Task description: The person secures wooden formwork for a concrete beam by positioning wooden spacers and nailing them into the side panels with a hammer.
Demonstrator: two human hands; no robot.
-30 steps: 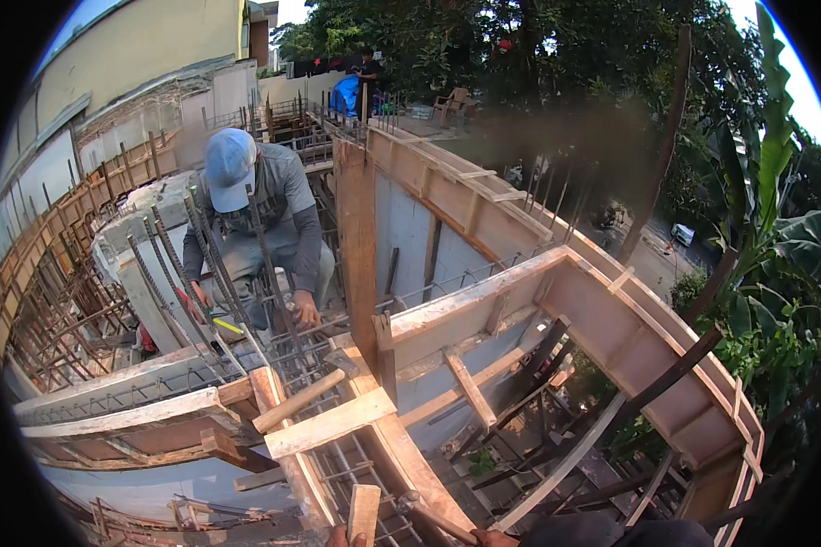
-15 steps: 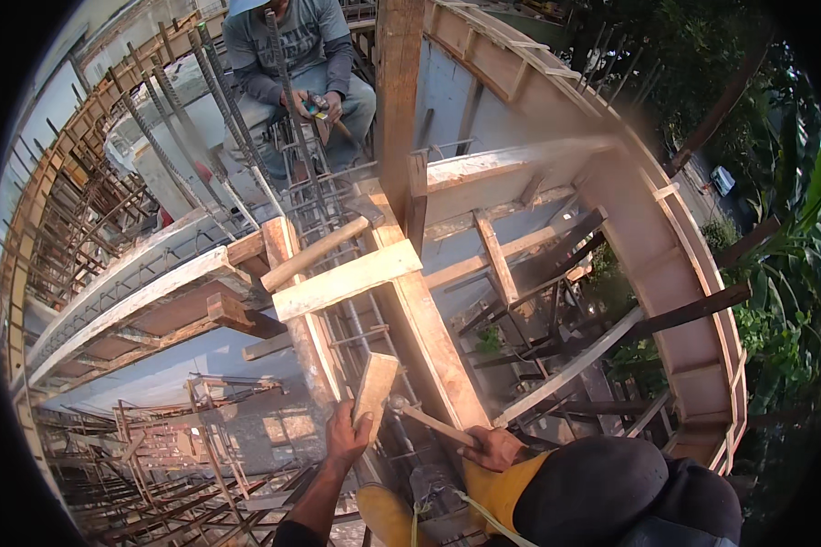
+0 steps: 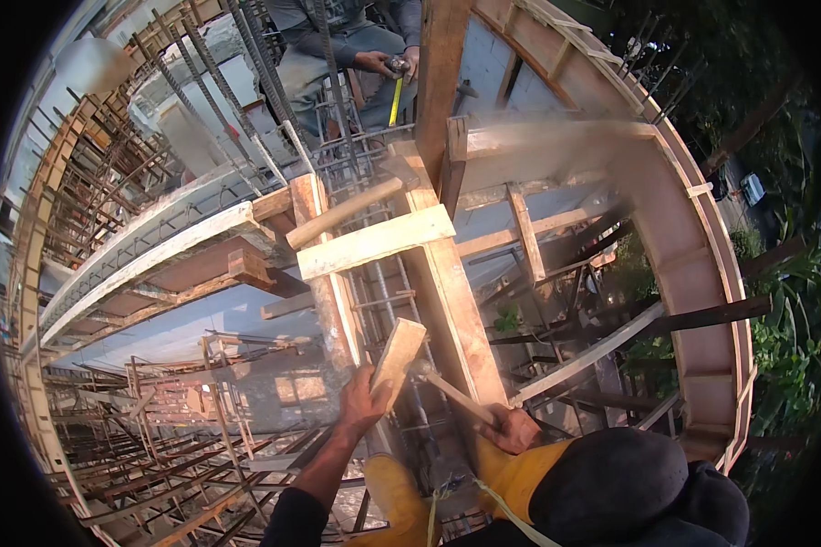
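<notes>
My left hand (image 3: 365,401) is closed around a short wood block (image 3: 401,357), holding it tilted up above the gap between two form boards. In my right hand (image 3: 517,430) is a hammer (image 3: 462,399), gripped by its wooden handle, the metal head close beside the block. Steel rebar (image 3: 394,319) runs along the gap below. Ahead of my hands a pale wood strip (image 3: 377,241) lies across the left form board (image 3: 330,296) and the right form board (image 3: 456,324). Just beyond the strip rests a round wooden handle (image 3: 342,214), apparently another hammer's.
Across from me a seated person's hands (image 3: 374,61) hold a tape measure (image 3: 398,66). A timber post (image 3: 444,82) stands at the far end. Upright rebar (image 3: 214,77) rises far left. Curved formwork (image 3: 693,273) bounds the right. My yellow boots (image 3: 392,492) straddle the gap.
The view has shifted, so the formwork sits farther right in the picture. A yellow blade now hangs from the other person's tape measure. My hands keep hold of the block and hammer.
</notes>
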